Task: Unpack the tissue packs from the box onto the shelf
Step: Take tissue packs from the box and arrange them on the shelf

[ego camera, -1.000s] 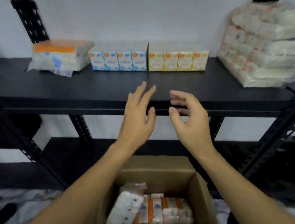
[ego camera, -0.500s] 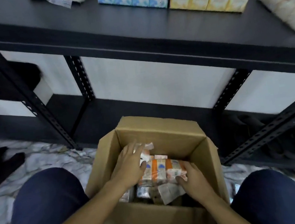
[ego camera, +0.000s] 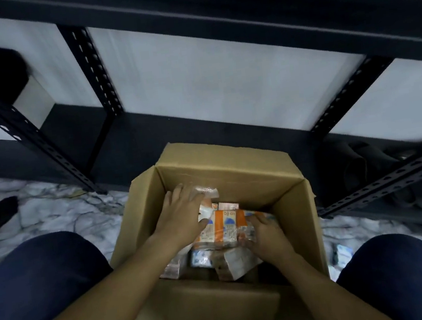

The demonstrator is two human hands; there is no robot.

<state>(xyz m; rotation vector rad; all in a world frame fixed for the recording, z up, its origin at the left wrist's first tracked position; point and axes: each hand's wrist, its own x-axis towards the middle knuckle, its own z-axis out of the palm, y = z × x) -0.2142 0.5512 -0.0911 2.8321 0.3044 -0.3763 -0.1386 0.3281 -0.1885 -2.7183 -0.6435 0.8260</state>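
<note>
Reaching down into the open cardboard box, both hands meet at one orange tissue pack that lies between them. The left hand lies flat with fingers spread over the pack's left end, and the right hand curls around its right end. More wrapped packs lie just below the hands. The dark shelf stands beyond the hands, well apart from the pack.

1. One cardboard box, at 6 o'clock.
2. Two hands inside it: left hand, right hand.
3. One orange tissue pack between them; others underneath, number unclear.
4. Two knees, at 7 and 5 o'clock.
</note>
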